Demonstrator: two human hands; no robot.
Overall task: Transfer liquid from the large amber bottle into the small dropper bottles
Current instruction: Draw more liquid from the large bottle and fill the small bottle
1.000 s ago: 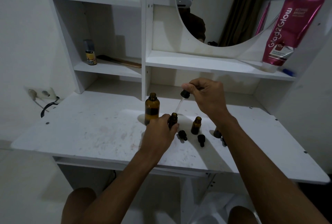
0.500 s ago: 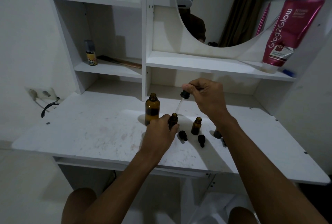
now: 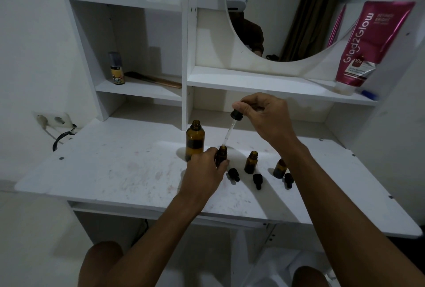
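Steadying small dropper bottle [image 3: 222,154] in curled left hand [image 3: 204,171]; pinching pipette [image 3: 228,133] bulb with right hand [image 3: 264,116], tip at mouth for dispensing.

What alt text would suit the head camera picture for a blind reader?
A right hand pinches a dropper, its tip at the mouth of a small amber bottle held by the left hand on a white desk. The large amber bottle stands open beside it.
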